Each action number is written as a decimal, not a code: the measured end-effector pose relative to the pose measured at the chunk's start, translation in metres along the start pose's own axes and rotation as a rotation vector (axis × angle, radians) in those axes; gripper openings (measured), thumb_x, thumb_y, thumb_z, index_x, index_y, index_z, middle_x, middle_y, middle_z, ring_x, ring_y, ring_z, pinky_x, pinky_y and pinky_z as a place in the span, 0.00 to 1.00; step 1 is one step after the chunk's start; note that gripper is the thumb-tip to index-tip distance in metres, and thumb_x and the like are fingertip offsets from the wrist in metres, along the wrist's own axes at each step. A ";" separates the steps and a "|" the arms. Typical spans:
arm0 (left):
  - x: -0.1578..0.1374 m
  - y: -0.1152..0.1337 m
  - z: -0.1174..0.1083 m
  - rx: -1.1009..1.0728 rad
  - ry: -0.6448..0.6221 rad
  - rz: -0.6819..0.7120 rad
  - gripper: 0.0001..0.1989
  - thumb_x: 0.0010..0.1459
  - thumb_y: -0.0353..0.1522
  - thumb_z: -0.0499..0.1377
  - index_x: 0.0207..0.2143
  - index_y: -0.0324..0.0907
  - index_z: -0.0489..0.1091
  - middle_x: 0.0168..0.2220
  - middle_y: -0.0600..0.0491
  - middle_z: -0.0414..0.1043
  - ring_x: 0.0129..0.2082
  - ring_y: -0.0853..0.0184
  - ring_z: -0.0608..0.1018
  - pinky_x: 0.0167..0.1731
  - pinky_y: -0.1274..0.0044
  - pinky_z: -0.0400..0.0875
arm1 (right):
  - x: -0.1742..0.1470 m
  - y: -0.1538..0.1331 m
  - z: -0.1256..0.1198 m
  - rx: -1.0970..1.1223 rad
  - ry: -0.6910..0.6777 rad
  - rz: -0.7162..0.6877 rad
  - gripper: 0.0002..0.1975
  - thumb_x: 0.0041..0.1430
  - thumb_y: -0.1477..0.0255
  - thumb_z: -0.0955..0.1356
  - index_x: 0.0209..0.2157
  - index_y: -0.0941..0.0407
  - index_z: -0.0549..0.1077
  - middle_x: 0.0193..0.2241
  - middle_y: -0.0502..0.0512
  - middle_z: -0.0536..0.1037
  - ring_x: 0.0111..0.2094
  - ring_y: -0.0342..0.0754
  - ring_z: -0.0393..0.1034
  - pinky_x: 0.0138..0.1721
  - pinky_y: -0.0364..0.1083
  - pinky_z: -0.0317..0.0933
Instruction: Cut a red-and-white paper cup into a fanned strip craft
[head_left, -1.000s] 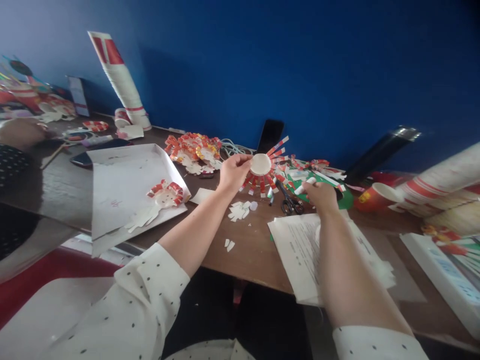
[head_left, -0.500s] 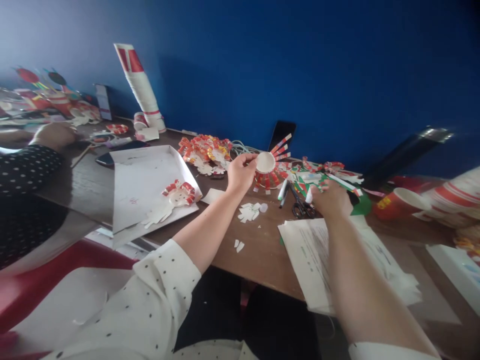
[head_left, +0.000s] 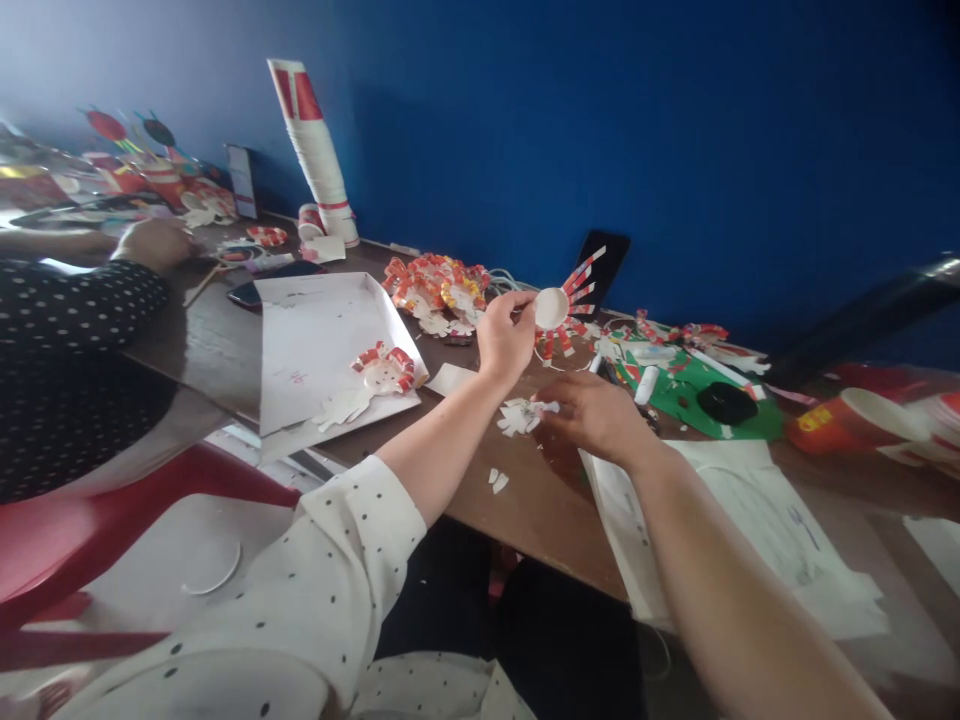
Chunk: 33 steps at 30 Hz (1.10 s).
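My left hand (head_left: pixel 507 340) pinches the edge of a cut paper cup (head_left: pixel 552 309), whose side is slit into red-and-white strips fanning out around its round white base. Lower and to the right, my right hand (head_left: pixel 600 415) reaches over the brown table with its fingers drawn together. At its fingertips is a small whitish thing too unclear to name. A little pile of white paper cutouts (head_left: pixel 517 417) lies right beside those fingertips. Two small white paper scraps (head_left: pixel 498 481) lie nearer the table's front edge.
A white box lid (head_left: pixel 315 330) holds a finished-looking paper figure (head_left: pixel 384 370). Red paper-cup figures (head_left: pixel 435 285) are heaped behind. A phone (head_left: pixel 604 268) leans on the blue wall. At right are a green sheet (head_left: pixel 686 390), papers (head_left: pixel 772 530) and red cups (head_left: pixel 847 420). Another person's hand (head_left: pixel 154 243) is at left.
My right hand has moved left from the green sheet and markers to the white cutouts. My left hand still holds the cut cup, now tilted a bit differently. The view has shifted slightly.
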<state>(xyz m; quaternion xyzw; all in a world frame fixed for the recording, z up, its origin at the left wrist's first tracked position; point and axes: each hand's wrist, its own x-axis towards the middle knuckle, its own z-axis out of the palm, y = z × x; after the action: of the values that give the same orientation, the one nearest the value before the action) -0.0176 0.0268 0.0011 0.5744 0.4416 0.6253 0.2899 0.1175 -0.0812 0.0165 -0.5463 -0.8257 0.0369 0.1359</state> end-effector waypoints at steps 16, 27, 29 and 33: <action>-0.002 0.004 -0.002 -0.017 -0.023 -0.019 0.09 0.60 0.31 0.55 0.39 0.43 0.74 0.38 0.52 0.77 0.36 0.68 0.76 0.41 0.75 0.69 | 0.007 -0.015 0.001 -0.381 -0.119 -0.184 0.11 0.61 0.74 0.65 0.38 0.52 0.80 0.42 0.54 0.81 0.46 0.53 0.67 0.43 0.50 0.53; 0.002 0.008 -0.006 -0.030 -0.173 -0.056 0.09 0.56 0.31 0.57 0.37 0.41 0.76 0.35 0.51 0.78 0.35 0.67 0.77 0.40 0.75 0.70 | -0.005 0.011 -0.019 0.391 0.330 -0.106 0.06 0.57 0.65 0.69 0.33 0.50 0.79 0.35 0.52 0.80 0.38 0.51 0.73 0.44 0.51 0.64; 0.002 0.012 -0.007 -0.021 -0.256 -0.074 0.09 0.55 0.31 0.58 0.36 0.41 0.77 0.34 0.51 0.78 0.34 0.67 0.76 0.39 0.75 0.70 | -0.008 0.016 -0.023 0.578 0.443 0.010 0.06 0.55 0.64 0.70 0.33 0.50 0.79 0.35 0.52 0.80 0.39 0.51 0.74 0.45 0.51 0.66; -0.001 0.022 -0.009 -0.021 -0.464 -0.109 0.09 0.52 0.30 0.59 0.36 0.40 0.77 0.32 0.52 0.77 0.30 0.69 0.75 0.35 0.77 0.70 | -0.008 0.026 -0.024 0.804 0.606 0.159 0.08 0.54 0.64 0.72 0.36 0.51 0.78 0.41 0.53 0.80 0.46 0.52 0.73 0.52 0.54 0.64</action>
<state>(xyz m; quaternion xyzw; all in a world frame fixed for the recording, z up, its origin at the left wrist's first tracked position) -0.0226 0.0140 0.0201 0.6749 0.3869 0.4644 0.4233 0.1499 -0.0806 0.0328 -0.4981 -0.6256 0.2017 0.5655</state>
